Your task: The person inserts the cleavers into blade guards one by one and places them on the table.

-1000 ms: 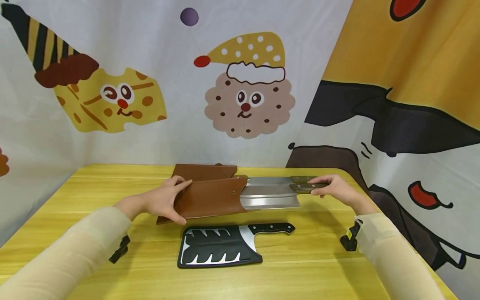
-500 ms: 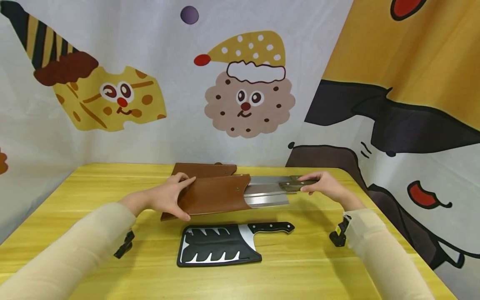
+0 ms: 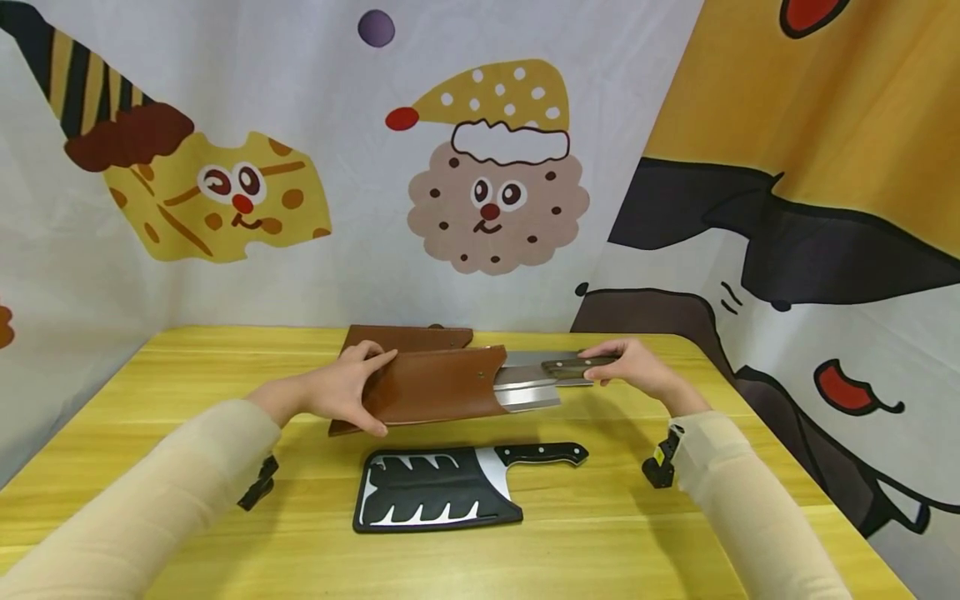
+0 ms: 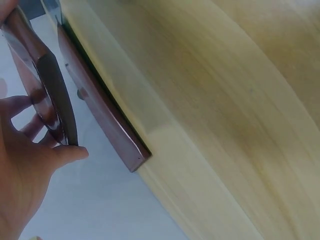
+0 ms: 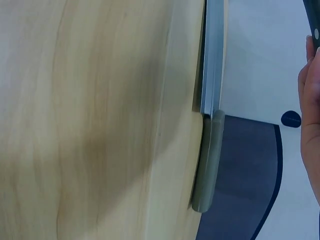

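Observation:
In the head view my left hand (image 3: 341,385) grips the closed end of a brown leather knife sheath (image 3: 442,385), thumb below and fingers above. A cleaver (image 3: 528,396) is partly inside it, with a strip of blade showing at the mouth. My right hand (image 3: 633,368) pinches the end of its wooden handle (image 3: 562,367). The left wrist view shows the sheath (image 4: 62,105) edge-on between thumb and fingers, raised over the table. At the right wrist view's edge, my right hand (image 5: 311,100) holds the dark handle (image 5: 314,22).
A second cleaver (image 5: 212,55) lies on the table behind, mostly covered in the head view. Another brown sheath (image 3: 408,337) lies at the back edge. In front rests a black-handled cleaver (image 3: 543,452) in a black blade cover (image 3: 431,492). A printed cloth (image 3: 360,292) hangs behind the wooden table (image 3: 600,533).
My right hand has moved left with the cleaver, and less of its blade shows outside the sheath. My left hand and the sheath have shifted slightly right and up.

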Motion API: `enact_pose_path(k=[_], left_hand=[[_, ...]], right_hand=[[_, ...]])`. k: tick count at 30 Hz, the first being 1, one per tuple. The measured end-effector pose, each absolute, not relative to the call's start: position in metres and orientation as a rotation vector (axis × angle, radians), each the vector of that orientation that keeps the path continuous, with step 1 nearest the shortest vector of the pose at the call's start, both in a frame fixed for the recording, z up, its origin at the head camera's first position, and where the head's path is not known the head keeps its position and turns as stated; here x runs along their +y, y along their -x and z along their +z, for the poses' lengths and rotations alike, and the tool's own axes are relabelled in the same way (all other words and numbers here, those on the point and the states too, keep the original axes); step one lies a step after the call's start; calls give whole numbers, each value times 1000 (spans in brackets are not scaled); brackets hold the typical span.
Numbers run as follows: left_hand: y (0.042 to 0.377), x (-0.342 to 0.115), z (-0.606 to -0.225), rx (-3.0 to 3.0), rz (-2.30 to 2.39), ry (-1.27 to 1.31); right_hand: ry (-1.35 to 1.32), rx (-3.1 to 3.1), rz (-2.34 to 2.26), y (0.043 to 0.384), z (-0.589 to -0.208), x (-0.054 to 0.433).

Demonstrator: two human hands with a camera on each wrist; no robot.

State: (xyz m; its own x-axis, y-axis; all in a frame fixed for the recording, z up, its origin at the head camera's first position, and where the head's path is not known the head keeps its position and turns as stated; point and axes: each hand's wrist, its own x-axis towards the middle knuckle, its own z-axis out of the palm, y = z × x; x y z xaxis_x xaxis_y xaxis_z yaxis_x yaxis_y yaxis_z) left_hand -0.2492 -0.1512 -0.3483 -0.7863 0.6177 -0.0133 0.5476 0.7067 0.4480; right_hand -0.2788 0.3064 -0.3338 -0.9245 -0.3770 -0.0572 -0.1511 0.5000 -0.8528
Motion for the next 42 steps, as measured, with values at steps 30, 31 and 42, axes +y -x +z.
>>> enact_pose_path(k=[30, 31, 42], left_hand=[[249, -130, -348, 2761, 607, -876], [249, -129, -348, 2760, 606, -873], [251, -122, -349, 2768, 584, -869]], right_hand=[[489, 2486, -1439, 289, -346, 259], [495, 2482, -1439, 289, -347, 257], [530, 2400, -1503, 288, -348, 235]])
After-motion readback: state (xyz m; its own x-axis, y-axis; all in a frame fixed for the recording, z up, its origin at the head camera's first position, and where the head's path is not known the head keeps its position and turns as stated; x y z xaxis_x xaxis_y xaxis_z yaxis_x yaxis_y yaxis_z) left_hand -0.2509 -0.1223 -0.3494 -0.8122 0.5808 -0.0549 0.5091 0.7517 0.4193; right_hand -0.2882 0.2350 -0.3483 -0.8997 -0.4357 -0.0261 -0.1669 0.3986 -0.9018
